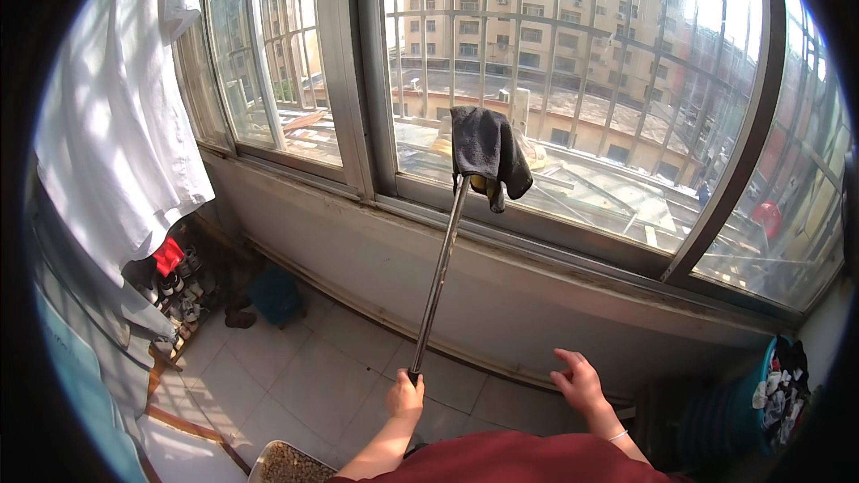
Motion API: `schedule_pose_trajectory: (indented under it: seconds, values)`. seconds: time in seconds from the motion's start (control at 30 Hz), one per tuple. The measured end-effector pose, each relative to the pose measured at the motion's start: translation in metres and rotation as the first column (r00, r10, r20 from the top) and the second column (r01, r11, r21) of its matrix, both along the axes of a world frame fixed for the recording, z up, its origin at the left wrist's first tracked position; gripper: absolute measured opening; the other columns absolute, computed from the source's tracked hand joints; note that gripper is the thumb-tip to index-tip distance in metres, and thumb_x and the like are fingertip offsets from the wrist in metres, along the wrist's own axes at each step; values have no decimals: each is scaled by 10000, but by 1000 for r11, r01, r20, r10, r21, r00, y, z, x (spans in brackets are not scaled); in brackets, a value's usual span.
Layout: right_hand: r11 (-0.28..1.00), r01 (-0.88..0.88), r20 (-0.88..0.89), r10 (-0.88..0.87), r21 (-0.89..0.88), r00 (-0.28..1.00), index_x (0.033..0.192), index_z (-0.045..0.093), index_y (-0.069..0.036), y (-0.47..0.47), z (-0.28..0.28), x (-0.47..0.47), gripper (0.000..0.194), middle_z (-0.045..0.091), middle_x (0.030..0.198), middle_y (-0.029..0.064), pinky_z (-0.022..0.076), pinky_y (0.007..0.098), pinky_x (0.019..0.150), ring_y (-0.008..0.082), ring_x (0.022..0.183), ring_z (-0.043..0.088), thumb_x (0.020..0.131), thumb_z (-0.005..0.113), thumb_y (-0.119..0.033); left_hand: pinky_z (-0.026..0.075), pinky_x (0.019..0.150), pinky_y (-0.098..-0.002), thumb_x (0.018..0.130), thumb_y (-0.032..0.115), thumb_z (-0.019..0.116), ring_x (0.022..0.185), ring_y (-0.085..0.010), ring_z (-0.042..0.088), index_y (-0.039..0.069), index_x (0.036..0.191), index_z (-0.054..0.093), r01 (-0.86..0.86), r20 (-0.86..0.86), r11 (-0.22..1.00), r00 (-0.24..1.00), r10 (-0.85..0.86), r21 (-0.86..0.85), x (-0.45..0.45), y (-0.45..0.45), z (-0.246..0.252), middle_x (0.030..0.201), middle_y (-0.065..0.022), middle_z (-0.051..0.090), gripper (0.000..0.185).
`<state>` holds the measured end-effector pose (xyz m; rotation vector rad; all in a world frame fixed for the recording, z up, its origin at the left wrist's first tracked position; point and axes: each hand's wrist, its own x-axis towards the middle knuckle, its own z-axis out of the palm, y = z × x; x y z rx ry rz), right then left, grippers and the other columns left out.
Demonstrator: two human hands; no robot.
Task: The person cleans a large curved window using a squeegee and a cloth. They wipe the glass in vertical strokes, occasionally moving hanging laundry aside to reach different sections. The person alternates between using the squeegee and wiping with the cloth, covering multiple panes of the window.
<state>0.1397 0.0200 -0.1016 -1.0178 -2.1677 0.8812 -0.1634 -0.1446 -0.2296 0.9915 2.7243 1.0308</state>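
My left hand (405,397) is closed around the dark grip at the lower end of a metal pole (439,275). The pole slants up and away from me. A dark grey cloth (488,151) hangs over its head, with a bit of yellow showing underneath. Cloth and head are in front of the lower part of a sliding window pane (570,80); whether they touch the glass I cannot tell. To the right, my right hand (578,379) is raised above the floor, fingers apart and slightly bent, holding nothing.
White clothing (127,121) hangs at left above a shoe rack (184,312). A teal stool (276,296) stands by the wall below the windowsill (402,215). A tray of pellets (295,463) is near my left arm. At right is a teal basket of laundry (768,396).
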Motion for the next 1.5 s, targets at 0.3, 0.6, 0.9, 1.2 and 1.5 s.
schedule_pose_trajectory:
  seconds: [0.3, 0.6, 0.9, 1.2, 1.5]
  values:
    - [1000, -24, -5, 24, 0, 1000, 1248, 572, -41, -6, 20, -31, 449, 604, 1177, 136, 566, 305, 700, 197, 781, 707, 820, 711, -53, 487, 667, -491, 948, 244, 609, 769, -446, 638, 9, 1119, 474, 157, -89, 871, 987, -130, 466, -100, 125, 230, 806, -232, 645, 320]
    - [994, 106, -23, -106, -15, 994, 1252, 574, -54, -17, -4, -5, 448, 613, 1135, 119, 559, 297, 700, 179, 768, 693, 825, 710, -55, 483, 655, -497, 958, 236, 595, 766, -443, 634, -12, 1082, 466, 209, -95, 846, 978, -186, 490, -119, 171, 295, 801, -232, 651, 306]
    - [996, 22, 54, -18, -82, 998, 1263, 572, -66, -13, 26, -48, 445, 600, 1189, 115, 553, 299, 734, 182, 793, 686, 838, 702, -75, 470, 610, -484, 933, 229, 629, 686, -412, 632, 52, 1046, 445, 184, -30, 925, 982, -184, 332, -88, 89, 126, 702, -164, 622, 280]
    - [947, -275, -259, 226, -168, 939, 1442, 389, -74, 31, 77, -188, 599, 552, 1301, 113, 539, 320, 837, 184, 1010, 635, 924, 669, -184, 490, 619, -455, 859, 175, 712, 718, -404, 630, 20, 1017, 521, 241, 1, 900, 966, -259, 363, -80, -10, 28, 787, -179, 643, 292]
    - [785, -518, -723, 135, -339, 677, 1402, 410, -69, 20, 129, -295, 417, 619, 1192, 126, 507, 374, 917, 237, 1057, 639, 1037, 460, -266, 480, 628, -456, 838, 166, 726, 726, -386, 606, 22, 953, 556, 345, -59, 882, 937, -345, 321, -117, -93, -8, 825, -160, 616, 251]
